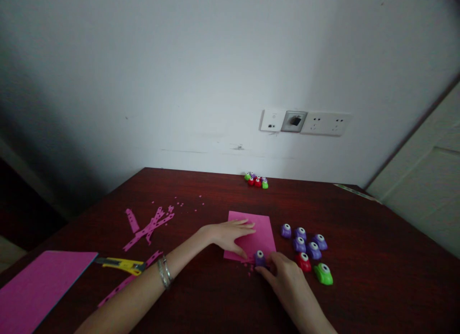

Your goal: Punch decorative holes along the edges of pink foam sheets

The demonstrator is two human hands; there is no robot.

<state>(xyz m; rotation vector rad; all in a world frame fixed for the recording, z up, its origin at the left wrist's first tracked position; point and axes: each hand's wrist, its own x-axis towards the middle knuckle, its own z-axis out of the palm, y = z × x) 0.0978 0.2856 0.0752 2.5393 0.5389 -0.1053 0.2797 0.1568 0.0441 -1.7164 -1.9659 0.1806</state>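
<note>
My left hand [233, 236] lies flat with spread fingers on a sheet of pink paper [261, 228]. At the near edge of that sheet sits a small purple craft punch [259, 259], and my right hand [283, 272] grips it between thumb and fingers. Tiny pink cut-outs [249, 269] are scattered just in front of the sheet. To the right of my right hand stand several more purple punches [299, 244], a red punch [304, 262] and a green punch [324, 274].
Punched pink strips [149, 228] and loose cut-outs lie at the left. A yellow utility knife [124, 265] rests beside a stack of pink sheets [46, 286]. More small punches [258, 182] stand by the wall, below sockets [325, 124].
</note>
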